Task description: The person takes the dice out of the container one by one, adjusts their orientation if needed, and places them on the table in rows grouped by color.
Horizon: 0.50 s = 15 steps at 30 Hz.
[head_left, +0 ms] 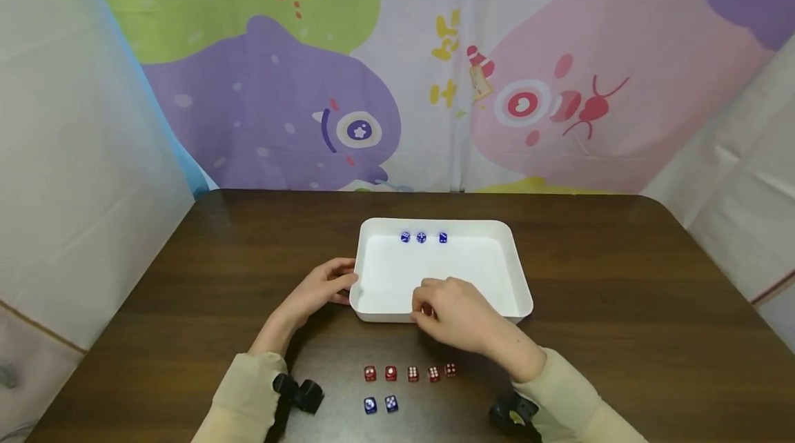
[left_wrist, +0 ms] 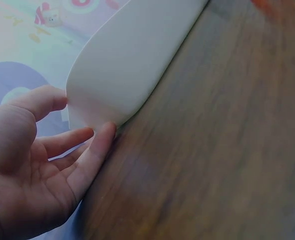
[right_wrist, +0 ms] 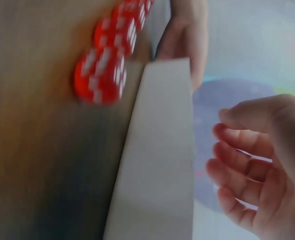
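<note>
White rectangular tray [head_left: 388,277] sits on dark wood-grain table [head_left: 621,298], in front of the person. Left hand [head_left: 319,289] at tray's left short side: fingers spread, thumb and fingertips touching the outer wall and rim. Right hand [head_left: 456,312] is over the tray's near long wall; fingers loosely bent, thumb tip close to index tip, hand reads as unloaded in right wrist view.

3 blue dice [head_left: 421,238] inside tray, lined up near the far wall: 2 close together, 1 a bit farther right. On table, near side of tray: 5 red dice [head_left: 413,374] in 1 row, rightmost set slightly farther from the person. 2 blue dice [head_left: 391,404] just below the 2 leftmost red ones, side by side, apart.

Both arms in pale sleeves [head_left: 245,388], black wrist devices [head_left: 309,397] strapped on. Behind table: cartoon-print backdrop [head_left: 310,98], purple, green and pink characters. Red dice blurred in right wrist view.
</note>
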Available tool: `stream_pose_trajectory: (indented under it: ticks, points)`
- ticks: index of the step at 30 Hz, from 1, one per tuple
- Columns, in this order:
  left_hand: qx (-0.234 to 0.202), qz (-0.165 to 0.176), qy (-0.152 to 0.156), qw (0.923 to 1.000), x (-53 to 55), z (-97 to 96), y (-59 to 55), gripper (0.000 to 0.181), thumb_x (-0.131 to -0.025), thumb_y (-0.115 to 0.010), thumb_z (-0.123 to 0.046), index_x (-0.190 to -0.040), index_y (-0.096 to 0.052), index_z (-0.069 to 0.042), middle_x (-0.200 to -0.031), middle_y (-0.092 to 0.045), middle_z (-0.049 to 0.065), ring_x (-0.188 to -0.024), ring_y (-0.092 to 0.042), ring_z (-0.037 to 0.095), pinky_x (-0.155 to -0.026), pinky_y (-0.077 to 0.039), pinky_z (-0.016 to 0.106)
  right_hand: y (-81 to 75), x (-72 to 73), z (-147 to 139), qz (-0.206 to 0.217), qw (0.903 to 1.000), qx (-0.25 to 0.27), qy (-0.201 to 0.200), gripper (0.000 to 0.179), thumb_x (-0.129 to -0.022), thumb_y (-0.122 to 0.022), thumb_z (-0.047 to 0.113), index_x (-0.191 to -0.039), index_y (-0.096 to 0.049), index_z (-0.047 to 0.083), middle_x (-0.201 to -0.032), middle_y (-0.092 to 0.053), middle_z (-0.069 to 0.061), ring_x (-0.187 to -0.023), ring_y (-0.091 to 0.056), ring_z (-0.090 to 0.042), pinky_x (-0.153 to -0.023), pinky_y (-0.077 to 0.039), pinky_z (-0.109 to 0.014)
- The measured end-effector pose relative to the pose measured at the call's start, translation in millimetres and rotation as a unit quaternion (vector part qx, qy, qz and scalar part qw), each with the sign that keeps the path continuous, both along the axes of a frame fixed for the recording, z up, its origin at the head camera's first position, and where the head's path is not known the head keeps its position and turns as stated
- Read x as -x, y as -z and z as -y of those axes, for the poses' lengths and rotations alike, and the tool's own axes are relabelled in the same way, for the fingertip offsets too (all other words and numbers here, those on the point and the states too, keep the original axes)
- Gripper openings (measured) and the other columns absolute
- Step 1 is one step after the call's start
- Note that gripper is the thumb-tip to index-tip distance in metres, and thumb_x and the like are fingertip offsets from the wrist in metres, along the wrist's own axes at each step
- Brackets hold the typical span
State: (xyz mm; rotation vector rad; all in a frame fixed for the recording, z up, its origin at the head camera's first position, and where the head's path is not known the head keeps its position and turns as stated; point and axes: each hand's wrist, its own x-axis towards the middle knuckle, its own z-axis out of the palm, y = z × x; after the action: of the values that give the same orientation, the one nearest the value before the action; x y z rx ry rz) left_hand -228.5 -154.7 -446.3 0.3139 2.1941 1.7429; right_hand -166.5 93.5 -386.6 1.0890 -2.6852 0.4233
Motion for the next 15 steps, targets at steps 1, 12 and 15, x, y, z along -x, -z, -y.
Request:
stream_pose_trajectory:
  ticks: [1,12,15]
  points:
    - [0.0,-0.001,0.001,1.0,-0.2,-0.2,-0.5,0.049,-0.084,-0.054,-0.025,-0.124,-0.038,-0.002,-0.113,-0.045,0.017,-0.089,-0.052,0.022,-0.068,-0.049,0.034,0.3,4.6,-3,-0.011,0.9999,0.001,0.005,0.014,-0.076,-0.059,0.026,-0.064,-0.053,0.023,-0.062,-0.046,0.013,-0.052,-0.039,0.0,-0.052,-0.036,-0.02]
    - [0.0,0.008,-0.01,0.9999,0.6,-0.8,-0.6,0.047,-0.083,-0.054,-0.023,-0.123,-0.039,-0.003,-0.111,-0.047,0.016,-0.087,-0.053,0.021,-0.068,-0.049,0.034,5.3,53.8,-31,-0.016,0.9955,0.032,0.088,0.003,-0.075,-0.055,0.016,-0.074,-0.058,0.017,-0.07,-0.051,0.007,-0.062,-0.048,-0.006,-0.053,-0.039,-0.02]
    - [0.003,0.01,-0.012,0.9999,0.5,0.8,0.0,0.048,-0.083,-0.055,-0.025,-0.123,-0.04,-0.004,-0.112,-0.048,0.015,-0.088,-0.053,0.021,-0.068,-0.049,0.034,8.5,60.8,-34,0.004,0.9942,0.031,0.103,0.012,-0.076,-0.056,0.017,-0.086,-0.061,0.012,-0.079,-0.056,0.002,-0.071,-0.052,-0.01,-0.059,-0.043,-0.025]
